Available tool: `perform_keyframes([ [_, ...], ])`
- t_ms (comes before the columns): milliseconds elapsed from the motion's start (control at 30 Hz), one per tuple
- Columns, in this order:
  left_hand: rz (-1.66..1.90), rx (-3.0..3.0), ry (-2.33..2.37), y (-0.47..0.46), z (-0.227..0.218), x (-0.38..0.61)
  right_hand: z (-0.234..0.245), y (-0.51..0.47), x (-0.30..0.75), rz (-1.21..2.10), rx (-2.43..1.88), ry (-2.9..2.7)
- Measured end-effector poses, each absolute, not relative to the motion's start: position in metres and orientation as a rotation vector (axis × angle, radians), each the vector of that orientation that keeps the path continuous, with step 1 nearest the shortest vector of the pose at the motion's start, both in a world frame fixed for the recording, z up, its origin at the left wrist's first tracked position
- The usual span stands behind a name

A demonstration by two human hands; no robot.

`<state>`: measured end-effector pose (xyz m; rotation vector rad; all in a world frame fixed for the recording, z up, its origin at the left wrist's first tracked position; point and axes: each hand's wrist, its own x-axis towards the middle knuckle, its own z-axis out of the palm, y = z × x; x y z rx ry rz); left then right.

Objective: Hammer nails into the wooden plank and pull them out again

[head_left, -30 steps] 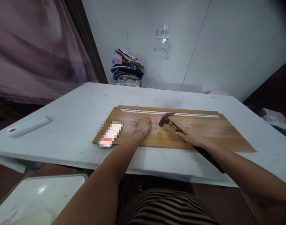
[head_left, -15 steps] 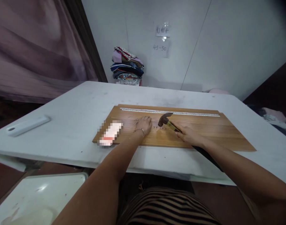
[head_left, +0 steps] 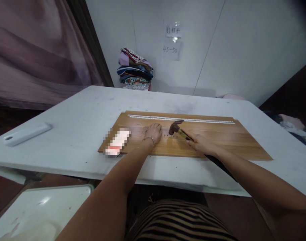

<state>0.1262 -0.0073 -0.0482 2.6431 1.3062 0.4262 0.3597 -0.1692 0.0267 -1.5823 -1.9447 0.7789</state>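
Note:
A wooden board (head_left: 218, 140) lies on the white table. My right hand (head_left: 199, 143) is wrapped round the handle of a claw hammer (head_left: 173, 128), whose head is low over the board's middle; I cannot tell whether it touches. Several small nail-like dots (head_left: 166, 135) show in the wood on either side of the hammer head. My left hand (head_left: 155, 133) rests on the board left of the hammer, fingers stretched out and palm down. Loose nails (head_left: 145, 127) lie beside its fingers, partly hidden by the hand.
Two thin white strips (head_left: 203, 121) run along the board's far edge. A pixelated phone-like object (head_left: 118, 142) sits on its left end. A white plastic handle-shaped object (head_left: 27, 134) lies on the table (head_left: 75, 134) at left. Folded clothes (head_left: 135, 70) are stacked against the wall.
The view has shifted very slightly. Both hands and the hammer keep nearly the same place on the board.

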Motion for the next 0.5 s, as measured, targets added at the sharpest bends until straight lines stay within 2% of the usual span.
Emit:
perform_keyframes([
  [500,0.450,2.649,1.299,-0.0055,-0.0515,0.1266,0.0275,-0.1712,0.3596,0.759,-1.618,-1.928],
])
